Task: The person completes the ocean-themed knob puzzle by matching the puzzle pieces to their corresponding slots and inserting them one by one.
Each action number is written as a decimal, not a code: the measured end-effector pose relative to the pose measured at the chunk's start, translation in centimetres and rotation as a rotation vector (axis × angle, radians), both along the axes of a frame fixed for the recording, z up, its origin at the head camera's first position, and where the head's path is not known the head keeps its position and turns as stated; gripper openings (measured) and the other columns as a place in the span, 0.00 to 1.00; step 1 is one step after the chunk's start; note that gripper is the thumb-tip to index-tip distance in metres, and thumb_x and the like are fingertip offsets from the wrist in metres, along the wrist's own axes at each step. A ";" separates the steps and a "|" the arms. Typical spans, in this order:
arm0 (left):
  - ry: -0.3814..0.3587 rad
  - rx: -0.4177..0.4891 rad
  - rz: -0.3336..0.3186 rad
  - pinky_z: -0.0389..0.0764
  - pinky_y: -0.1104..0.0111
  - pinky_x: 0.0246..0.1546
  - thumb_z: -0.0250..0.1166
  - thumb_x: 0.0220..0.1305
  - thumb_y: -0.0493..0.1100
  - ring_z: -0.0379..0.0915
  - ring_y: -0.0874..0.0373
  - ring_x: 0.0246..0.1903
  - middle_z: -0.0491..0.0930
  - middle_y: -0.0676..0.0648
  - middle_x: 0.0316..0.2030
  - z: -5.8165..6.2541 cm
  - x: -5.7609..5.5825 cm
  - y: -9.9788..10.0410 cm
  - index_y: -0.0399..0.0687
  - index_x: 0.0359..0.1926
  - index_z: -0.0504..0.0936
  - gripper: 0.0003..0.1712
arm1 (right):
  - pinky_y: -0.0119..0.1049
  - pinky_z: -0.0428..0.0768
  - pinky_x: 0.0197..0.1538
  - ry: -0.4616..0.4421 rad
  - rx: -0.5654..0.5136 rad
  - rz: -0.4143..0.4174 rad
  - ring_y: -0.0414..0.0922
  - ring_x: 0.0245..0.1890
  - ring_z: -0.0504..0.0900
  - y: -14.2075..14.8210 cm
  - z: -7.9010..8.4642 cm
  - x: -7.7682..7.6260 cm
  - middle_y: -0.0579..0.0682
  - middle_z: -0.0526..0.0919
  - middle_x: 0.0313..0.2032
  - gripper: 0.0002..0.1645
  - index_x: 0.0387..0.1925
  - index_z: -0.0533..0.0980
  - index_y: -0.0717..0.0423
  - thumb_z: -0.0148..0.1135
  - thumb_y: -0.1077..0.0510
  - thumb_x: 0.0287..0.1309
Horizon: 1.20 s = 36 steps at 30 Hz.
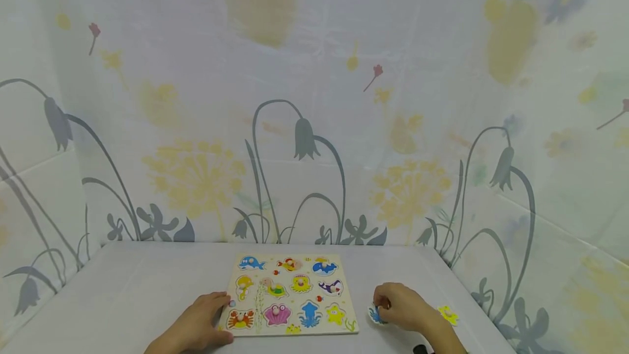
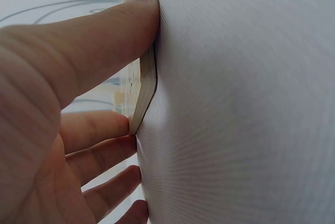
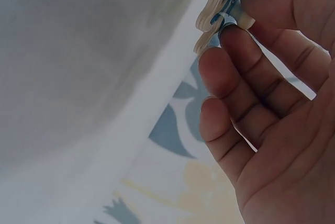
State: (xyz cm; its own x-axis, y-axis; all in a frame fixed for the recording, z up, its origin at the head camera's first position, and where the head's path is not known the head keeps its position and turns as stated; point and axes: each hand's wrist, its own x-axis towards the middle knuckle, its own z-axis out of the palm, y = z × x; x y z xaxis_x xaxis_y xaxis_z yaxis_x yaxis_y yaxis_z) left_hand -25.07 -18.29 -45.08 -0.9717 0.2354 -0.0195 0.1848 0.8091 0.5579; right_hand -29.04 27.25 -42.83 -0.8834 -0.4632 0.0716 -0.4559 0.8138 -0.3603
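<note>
A wooden sea-animal puzzle board lies flat on the white table. My left hand is at its near left corner, thumb against the front edge and forefinger touching the left edge. In the left wrist view the board's pale side shows between them, other fingers spread at the table. Right of the board, my right hand pinches a blue squid puzzle piece by its knob. Its wavy wooden rim shows tilted in the right wrist view. The squid and star places on the board show pictures without knobs.
A yellow star puzzle piece lies on the table to the right of my right hand. Several knobbed pieces sit in the board, among them a crab and a pink shell. Flower-printed curtains stand behind and at both sides.
</note>
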 end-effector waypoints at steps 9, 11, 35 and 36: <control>0.008 0.000 0.003 0.60 0.39 0.61 0.79 0.37 0.55 0.60 0.34 0.61 0.70 0.35 0.59 -0.2 -0.1 -0.2 0.38 0.57 0.76 0.46 | 0.31 0.68 0.27 0.010 0.041 0.053 0.35 0.24 0.68 -4.0 0.1 -0.8 0.35 0.71 0.22 0.05 0.28 0.78 0.43 0.66 0.58 0.49; 0.007 0.008 0.002 0.60 0.39 0.61 0.79 0.37 0.55 0.59 0.33 0.61 0.70 0.35 0.59 -0.3 -0.1 -0.2 0.38 0.57 0.76 0.46 | 0.30 0.68 0.27 0.003 0.047 0.069 0.35 0.24 0.68 -5.0 0.1 -0.9 0.35 0.71 0.22 0.05 0.28 0.78 0.43 0.65 0.58 0.50; 0.033 -0.018 -0.016 0.60 0.40 0.62 0.78 0.38 0.55 0.59 0.33 0.62 0.70 0.34 0.59 -0.2 0.0 -0.3 0.37 0.57 0.75 0.45 | 0.25 0.69 0.28 0.067 0.120 0.254 0.32 0.25 0.67 -12.7 -0.2 -1.6 0.33 0.70 0.22 0.07 0.25 0.77 0.42 0.66 0.59 0.51; 0.029 -0.017 -0.014 0.59 0.40 0.62 0.79 0.38 0.55 0.59 0.33 0.62 0.70 0.34 0.59 -0.2 0.0 -0.3 0.37 0.57 0.75 0.45 | 0.25 0.69 0.29 0.064 0.120 0.258 0.32 0.25 0.68 -12.9 -0.2 -1.6 0.33 0.71 0.22 0.06 0.25 0.77 0.43 0.66 0.59 0.51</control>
